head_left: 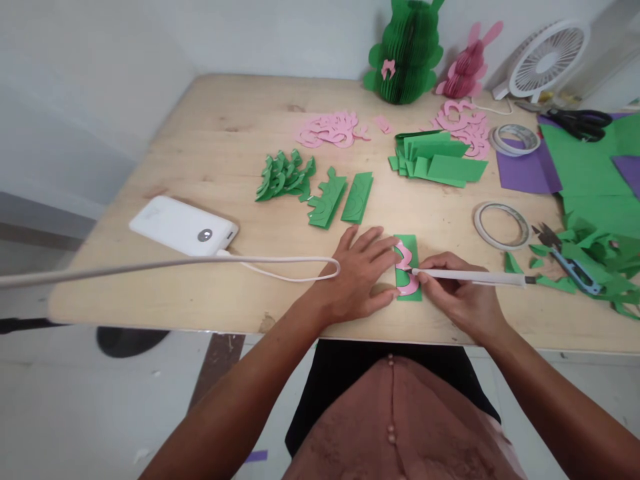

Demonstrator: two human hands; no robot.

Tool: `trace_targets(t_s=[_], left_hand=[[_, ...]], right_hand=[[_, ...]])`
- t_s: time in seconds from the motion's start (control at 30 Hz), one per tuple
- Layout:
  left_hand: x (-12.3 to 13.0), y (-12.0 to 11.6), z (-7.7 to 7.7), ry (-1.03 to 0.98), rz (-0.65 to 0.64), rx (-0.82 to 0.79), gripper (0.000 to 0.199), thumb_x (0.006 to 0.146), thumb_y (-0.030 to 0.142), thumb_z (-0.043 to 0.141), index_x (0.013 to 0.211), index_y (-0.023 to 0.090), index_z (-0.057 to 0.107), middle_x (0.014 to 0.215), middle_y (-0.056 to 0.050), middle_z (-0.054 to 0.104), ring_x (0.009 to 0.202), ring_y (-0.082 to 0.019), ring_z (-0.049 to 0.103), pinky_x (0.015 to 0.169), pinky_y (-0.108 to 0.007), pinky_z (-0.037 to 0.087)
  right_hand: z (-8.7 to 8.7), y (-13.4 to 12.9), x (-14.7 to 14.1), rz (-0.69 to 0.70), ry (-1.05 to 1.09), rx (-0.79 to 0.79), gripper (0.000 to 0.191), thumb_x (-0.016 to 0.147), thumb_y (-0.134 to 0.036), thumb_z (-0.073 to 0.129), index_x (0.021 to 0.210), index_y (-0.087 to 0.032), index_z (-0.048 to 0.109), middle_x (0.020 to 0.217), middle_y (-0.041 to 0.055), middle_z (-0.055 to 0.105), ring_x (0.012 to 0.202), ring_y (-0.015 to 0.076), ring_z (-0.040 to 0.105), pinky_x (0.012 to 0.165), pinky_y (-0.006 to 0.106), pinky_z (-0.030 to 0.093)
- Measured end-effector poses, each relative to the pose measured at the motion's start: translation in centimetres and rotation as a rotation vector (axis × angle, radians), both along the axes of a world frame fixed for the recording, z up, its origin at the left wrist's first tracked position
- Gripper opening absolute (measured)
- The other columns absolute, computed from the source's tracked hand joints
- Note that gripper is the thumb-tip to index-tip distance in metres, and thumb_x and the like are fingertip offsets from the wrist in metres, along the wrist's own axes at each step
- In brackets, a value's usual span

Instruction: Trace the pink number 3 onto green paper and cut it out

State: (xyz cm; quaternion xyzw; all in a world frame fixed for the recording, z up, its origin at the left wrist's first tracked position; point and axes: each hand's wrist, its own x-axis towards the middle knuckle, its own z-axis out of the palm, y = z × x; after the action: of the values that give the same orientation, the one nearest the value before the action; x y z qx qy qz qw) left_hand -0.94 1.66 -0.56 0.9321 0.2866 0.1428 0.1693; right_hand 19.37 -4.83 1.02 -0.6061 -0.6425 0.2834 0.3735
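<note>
**While your left hand steadies the pink shape, your right works the pen along it**

As the narrow green paper (411,240) lies upright in front of you at the near side of the tabletop (200,160), both hands can meet over it. The pink paper shape (409,288) sits on top, its curves leaving green showing on either side. Your left hand (357,273) is open, palm down with fingers spread, and its fingertips reach the shape's left edge, probably so that neither layer slides. Your right hand (465,297) is closed around the white pen (470,275), gripping it close to the tip, which seems to give fine control; the tip points in at the middle of the shape, though whether it touches is too small to tell. The pen's barrel slopes low to the right, leaving the shape in view.

Just beyond your left fingers lie a partly cut green piece (327,203) and a green slip (357,198) bearing curved lines, near enough to reach. The blue-handled scissors (575,270) rest well to the right among green scraps (607,257), out of your pen hand's way. The white cable (285,259) loops by your left wrist, so it could snag if you pulled that arm back.
</note>
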Motion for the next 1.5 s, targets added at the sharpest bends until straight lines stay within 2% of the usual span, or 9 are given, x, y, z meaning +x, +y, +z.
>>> trace_targets(t_s=[0.8,1.07,1.5], left_hand=[[0.0,-0.03,0.07,0.001,0.003,0.001,0.042,0.087,0.043,0.056,0.124,0.022,0.056,0.145,-0.006,0.048,0.141,-0.03,0.031,0.116,-0.052,0.016],[0.0,0.06,-0.04,-0.004,-0.003,0.0,0.043,0.087,0.044,0.056,0.123,0.021,0.056,0.146,-0.006,0.048,0.141,-0.031,0.031,0.116,-0.053,0.016],[0.02,0.01,-0.08,-0.014,0.0,0.008,0.042,0.088,0.044,0.054,0.123,0.021,0.055,0.145,-0.006,0.049,0.14,-0.031,0.031,0.116,-0.053,0.016]], right_hand=[[0.1,-0.09,-0.06,-0.004,-0.06,0.031,0.005,0.082,-0.025,0.063,0.081,-0.02,0.063,0.068,0.001,0.065,0.052,0.0116,0.054,0.044,0.023,0.04],[-0.17,-0.15,0.04,0.005,-0.034,0.025,0.004,0.082,-0.024,0.063,0.081,-0.019,0.062,0.07,0.0013,0.065,0.057,0.0125,0.057,0.049,0.023,0.044],[0.15,-0.13,-0.07,-0.001,-0.068,0.046,0.003,0.08,-0.021,0.063,0.079,-0.02,0.061,0.066,-0.0002,0.063,0.052,0.011,0.053,0.044,0.022,0.039]])
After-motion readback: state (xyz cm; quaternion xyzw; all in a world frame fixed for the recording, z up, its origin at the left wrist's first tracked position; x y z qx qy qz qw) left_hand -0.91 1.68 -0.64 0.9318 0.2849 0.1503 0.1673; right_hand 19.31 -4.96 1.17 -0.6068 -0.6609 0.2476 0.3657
